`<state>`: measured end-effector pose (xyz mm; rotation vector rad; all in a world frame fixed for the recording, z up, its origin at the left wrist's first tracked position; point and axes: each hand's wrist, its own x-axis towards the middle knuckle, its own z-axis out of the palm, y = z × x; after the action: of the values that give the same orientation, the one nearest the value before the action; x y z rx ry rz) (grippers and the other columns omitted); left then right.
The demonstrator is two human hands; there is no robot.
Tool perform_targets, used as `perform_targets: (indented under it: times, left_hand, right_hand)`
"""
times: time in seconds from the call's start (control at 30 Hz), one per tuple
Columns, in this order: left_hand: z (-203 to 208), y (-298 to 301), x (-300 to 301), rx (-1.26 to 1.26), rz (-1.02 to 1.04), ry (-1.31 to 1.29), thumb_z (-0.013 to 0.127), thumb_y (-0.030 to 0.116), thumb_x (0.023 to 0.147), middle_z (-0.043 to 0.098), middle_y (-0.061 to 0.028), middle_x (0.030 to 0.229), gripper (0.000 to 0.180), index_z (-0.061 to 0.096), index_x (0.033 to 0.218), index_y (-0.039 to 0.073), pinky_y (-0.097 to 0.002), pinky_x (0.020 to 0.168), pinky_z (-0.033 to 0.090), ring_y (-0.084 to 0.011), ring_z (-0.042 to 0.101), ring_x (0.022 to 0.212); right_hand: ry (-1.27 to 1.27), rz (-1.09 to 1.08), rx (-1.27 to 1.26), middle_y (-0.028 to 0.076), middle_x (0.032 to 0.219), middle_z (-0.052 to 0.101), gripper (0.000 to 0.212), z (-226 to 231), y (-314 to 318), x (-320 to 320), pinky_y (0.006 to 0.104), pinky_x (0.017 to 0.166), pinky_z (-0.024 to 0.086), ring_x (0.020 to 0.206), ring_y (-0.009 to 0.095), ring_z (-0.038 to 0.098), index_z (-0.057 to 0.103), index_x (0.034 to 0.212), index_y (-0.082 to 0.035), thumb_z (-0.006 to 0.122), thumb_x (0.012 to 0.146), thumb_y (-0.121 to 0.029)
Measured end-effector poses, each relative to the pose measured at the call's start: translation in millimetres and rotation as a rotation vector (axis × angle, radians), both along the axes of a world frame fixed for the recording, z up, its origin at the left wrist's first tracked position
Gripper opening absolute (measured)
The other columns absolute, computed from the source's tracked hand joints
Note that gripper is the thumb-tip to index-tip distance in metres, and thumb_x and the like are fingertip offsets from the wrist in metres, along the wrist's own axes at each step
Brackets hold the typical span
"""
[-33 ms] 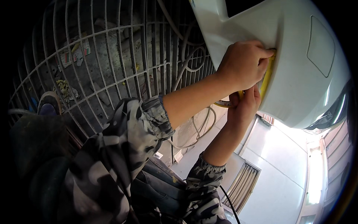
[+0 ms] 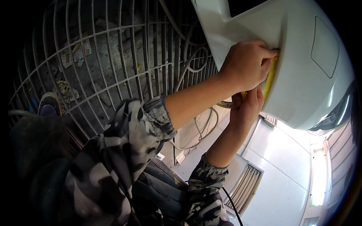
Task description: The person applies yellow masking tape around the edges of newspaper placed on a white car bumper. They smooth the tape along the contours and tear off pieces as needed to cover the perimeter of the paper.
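Note:
A strip of yellow masking tape [image 2: 269, 81] runs along an edge of a glossy white car body panel [image 2: 298, 90]. At the strip's upper end, my left hand [image 2: 247, 62] is closed, its fingertips pinching or pressing the tape against the panel. Just below it, my right hand [image 2: 247, 107] is closed around a roll of yellow tape [image 2: 226, 104], whose rim shows beside the fingers. The two hands nearly touch. My left hand hides part of the strip, and the right fingers cover much of the roll.
A metal grate [image 2: 128, 79] spreads across the left, with litter [image 2: 68, 90] beneath its bars. A pale hose [image 2: 183, 71] loops beside the panel. A shoe [image 2: 49, 104] is at far left. Lower right are a pale wall [image 2: 279, 169] and a slatted vent [image 2: 245, 186].

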<state>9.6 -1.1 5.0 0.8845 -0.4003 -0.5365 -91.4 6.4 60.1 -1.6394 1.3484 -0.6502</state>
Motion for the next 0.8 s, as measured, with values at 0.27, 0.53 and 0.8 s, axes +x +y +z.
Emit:
perform_targets:
  times: [0.27, 0.53, 0.8]
  left_hand:
    - [-5.3, -3.1, 1.3, -0.056, -0.044, 0.059, 0.061, 0.014, 0.088, 0.068, -0.0098, 0.092, 0.024, 0.073, 0.108, 0.008, -0.0324, 0.074, 0.053, -0.0253, 0.068, 0.082]
    - [-11.1, -4.3, -0.8, 0.028, 0.117, -0.217, 0.063, 0.012, 0.082, 0.064, -0.0063, 0.085, 0.032, 0.071, 0.113, 0.015, -0.0367, 0.066, 0.053, -0.0266, 0.065, 0.074]
    - [-13.2, 2.9, 9.6, 0.275, 0.256, -0.658, 0.063, 0.016, 0.078, 0.059, -0.0023, 0.084, 0.040, 0.068, 0.117, 0.023, -0.0343, 0.059, 0.054, -0.0227, 0.064, 0.073]
  right_hand:
    - [0.007, -0.021, 0.010, -0.001, 0.077, 0.061, 0.022, -4.8, -4.0, -3.2, 0.0146, 0.043, 0.035, 0.058, 0.002, 0.053, 0.064, 0.097, -0.001, 0.058, 0.098, -0.022]
    - [-0.046, -0.041, 0.029, -0.001, 0.080, 0.062, 0.020, -12.1, 0.0, 3.9, 0.0164, 0.046, 0.036, 0.060, 0.003, 0.053, 0.064, 0.099, -0.001, 0.059, 0.097, -0.021]
    - [-0.029, 0.070, 0.055, -0.004, 0.069, 0.057, 0.012, -16.0, -2.9, 6.5, 0.0188, 0.044, 0.030, 0.052, 0.002, 0.042, 0.063, 0.090, -0.002, 0.060, 0.094, -0.013]
